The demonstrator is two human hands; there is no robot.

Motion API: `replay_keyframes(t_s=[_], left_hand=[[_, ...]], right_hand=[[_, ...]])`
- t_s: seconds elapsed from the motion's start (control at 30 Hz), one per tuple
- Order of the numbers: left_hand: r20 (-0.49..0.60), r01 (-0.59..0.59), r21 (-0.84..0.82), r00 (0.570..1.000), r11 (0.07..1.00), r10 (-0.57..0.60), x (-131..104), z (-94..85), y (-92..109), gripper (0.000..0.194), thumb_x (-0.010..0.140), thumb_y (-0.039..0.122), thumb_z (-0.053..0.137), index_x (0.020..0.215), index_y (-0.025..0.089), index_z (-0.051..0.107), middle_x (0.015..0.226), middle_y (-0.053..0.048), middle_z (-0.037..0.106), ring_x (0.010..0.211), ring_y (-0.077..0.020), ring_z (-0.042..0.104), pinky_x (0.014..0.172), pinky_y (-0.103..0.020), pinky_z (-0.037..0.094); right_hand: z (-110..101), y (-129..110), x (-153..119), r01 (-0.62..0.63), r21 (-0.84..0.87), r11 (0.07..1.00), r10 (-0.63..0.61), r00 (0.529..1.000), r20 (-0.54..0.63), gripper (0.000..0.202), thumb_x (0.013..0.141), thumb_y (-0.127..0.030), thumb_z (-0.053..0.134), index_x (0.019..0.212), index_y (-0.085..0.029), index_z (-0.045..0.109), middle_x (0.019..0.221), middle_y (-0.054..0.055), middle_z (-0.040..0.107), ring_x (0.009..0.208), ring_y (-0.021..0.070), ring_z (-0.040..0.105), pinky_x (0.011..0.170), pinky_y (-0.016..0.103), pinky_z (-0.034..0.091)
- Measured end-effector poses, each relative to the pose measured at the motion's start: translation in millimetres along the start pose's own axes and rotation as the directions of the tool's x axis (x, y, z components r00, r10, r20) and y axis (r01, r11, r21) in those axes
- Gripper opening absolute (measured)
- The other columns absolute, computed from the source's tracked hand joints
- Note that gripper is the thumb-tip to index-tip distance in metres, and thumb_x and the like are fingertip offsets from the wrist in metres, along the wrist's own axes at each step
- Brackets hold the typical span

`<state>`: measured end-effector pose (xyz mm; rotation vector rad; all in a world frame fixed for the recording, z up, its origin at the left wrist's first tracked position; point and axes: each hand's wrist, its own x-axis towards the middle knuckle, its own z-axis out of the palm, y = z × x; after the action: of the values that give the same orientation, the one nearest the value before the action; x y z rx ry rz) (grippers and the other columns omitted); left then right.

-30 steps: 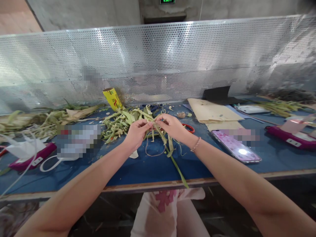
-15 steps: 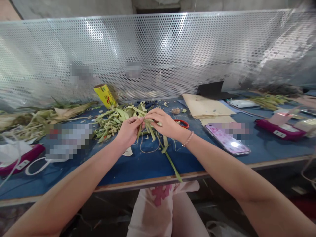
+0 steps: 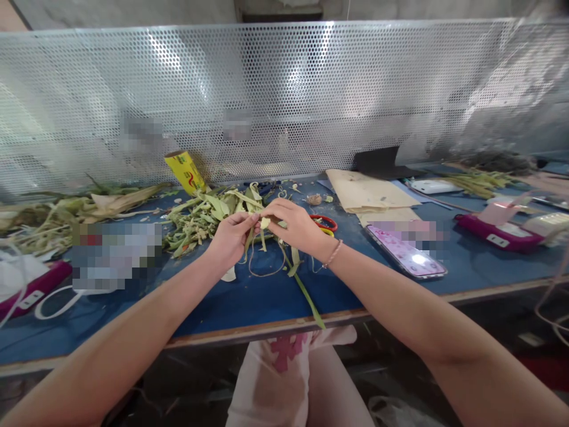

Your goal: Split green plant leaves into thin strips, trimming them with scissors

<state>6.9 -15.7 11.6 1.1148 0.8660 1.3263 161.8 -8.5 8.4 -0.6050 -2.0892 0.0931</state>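
Note:
Over the blue tabletop, my left hand [image 3: 232, 238] pinches a thin leafy green strand between thumb and fingertips. Bent and closed, the fingers of my right hand [image 3: 297, 226] meet it at the same spot and grip the strand too. A pale yellow piece [image 3: 265, 223] shows between the hands; its kind is unclear. Below them a thin string [image 3: 267, 276] hangs or lies in a loop. One long green leaf [image 3: 306, 293] runs to the table's front edge. Behind my hands lies a heap of green leaves and stems [image 3: 191, 225]. My fingers partly hide the held strand.
Scissors with red and yellow handles [image 3: 328, 223] lie beside my right wrist. A lit phone [image 3: 406, 252] and brown paper [image 3: 371, 193] are at the right. A yellow tube [image 3: 185, 172] leans near the perforated metal screen [image 3: 284, 89]. Magenta power strips [image 3: 500, 232] sit at both sides.
The pale yellow piece now shows between my hands. Several leaves that hung under my right hand show less. More of the scissors is visible; both hands stay nearly in place.

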Motion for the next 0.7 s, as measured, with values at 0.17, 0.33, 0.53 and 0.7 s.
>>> replay_keyframes(t_s=[0.17, 0.33, 0.53, 0.7], left_hand=[[0.005, -0.083, 0.006, 0.997, 0.997, 0.083, -0.8, 0.7, -2.5, 0.017, 0.055, 0.023, 0.074, 0.057, 0.014, 0.060, 0.052, 0.003, 0.055, 0.053, -0.0051, 0.050, 0.057, -0.020, 0.042], [0.018, -0.143, 0.005, 0.990, 0.990, 0.143, -1.1, 1.3, -3.1, 0.016, 0.058, 0.024, 0.072, 0.058, 0.014, 0.060, 0.053, 0.003, 0.055, 0.055, -0.0047, 0.050, 0.059, -0.018, 0.042], [0.063, -0.166, -0.008, 0.984, 0.986, 0.167, -3.3, 2.3, -2.2, 0.013, 0.059, 0.024, 0.072, 0.065, 0.016, 0.064, 0.065, 0.002, 0.061, 0.061, -0.0050, 0.052, 0.063, -0.019, 0.043], [0.073, -0.203, 0.086, 0.978, 0.975, 0.197, -2.1, 0.0, -7.7, 0.022, 0.053, 0.021, 0.074, 0.072, 0.016, 0.064, 0.072, 0.001, 0.063, 0.068, -0.0084, 0.056, 0.069, -0.022, 0.045]], right_hand=[[2.5, -3.4, 1.1, -0.159, 0.085, 0.984, 0.166, 0.982, -0.085, 0.015, 0.081, -0.028, 0.049, 0.071, -0.018, 0.055, 0.072, 0.002, 0.053, 0.069, 0.0123, 0.051, 0.064, 0.026, 0.044], [2.6, -6.4, 4.1, -0.272, 0.226, 0.935, 0.297, 0.951, -0.085, 0.020, 0.078, -0.031, 0.053, 0.063, -0.018, 0.054, 0.070, 0.002, 0.054, 0.068, 0.0124, 0.051, 0.064, 0.027, 0.042], [1.5, -3.4, 5.6, -0.378, 0.397, 0.836, 0.428, 0.903, -0.041, 0.021, 0.071, -0.033, 0.059, 0.060, -0.017, 0.053, 0.068, 0.000, 0.054, 0.064, 0.0107, 0.049, 0.061, 0.027, 0.041], [5.9, 2.2, 5.1, -0.453, 0.511, 0.731, 0.512, 0.858, 0.028, 0.016, 0.065, -0.030, 0.063, 0.066, -0.017, 0.053, 0.064, -0.001, 0.057, 0.060, 0.0105, 0.052, 0.061, 0.027, 0.043]])
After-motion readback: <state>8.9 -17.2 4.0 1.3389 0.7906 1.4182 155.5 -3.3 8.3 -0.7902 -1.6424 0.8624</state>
